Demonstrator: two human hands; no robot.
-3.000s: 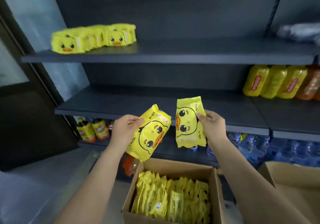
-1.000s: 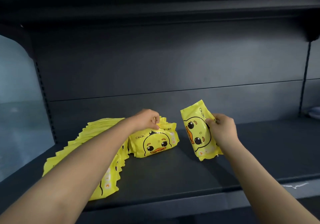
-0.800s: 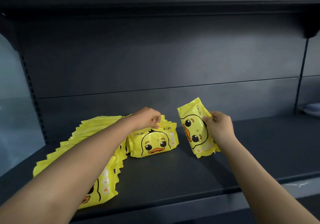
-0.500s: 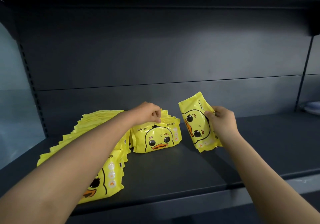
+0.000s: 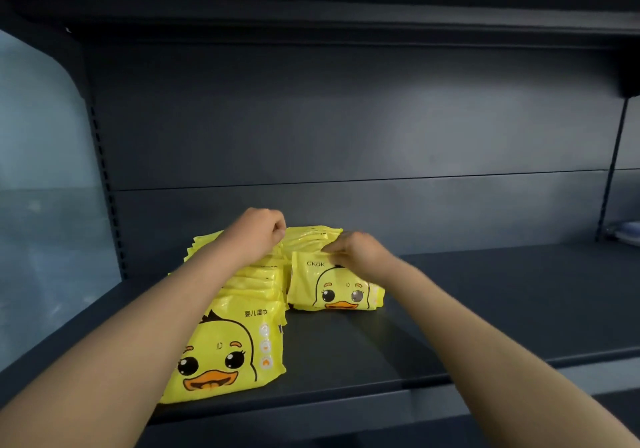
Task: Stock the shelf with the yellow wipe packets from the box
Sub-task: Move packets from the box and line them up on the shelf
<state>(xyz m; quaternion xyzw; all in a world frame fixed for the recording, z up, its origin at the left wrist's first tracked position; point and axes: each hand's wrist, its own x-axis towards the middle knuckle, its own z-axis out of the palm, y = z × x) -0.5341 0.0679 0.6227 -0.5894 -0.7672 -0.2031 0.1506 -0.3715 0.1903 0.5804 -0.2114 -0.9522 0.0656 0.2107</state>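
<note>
Right hand [image 5: 353,251]: pinches the top edge of your upright packet [image 5: 334,288], right row.
Left hand [image 5: 258,236]: curled above far packets; grip cannot be told.
Left row [image 5: 228,347]: packets run near to far on the shelf [image 5: 485,309].

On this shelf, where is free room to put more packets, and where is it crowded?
Free: the wide bare shelf right of the right row, up to the upright; also the strip before that row, to the front edge. Crowded: the left side, where the left row runs front to back, with a narrow gap between rows.
</note>
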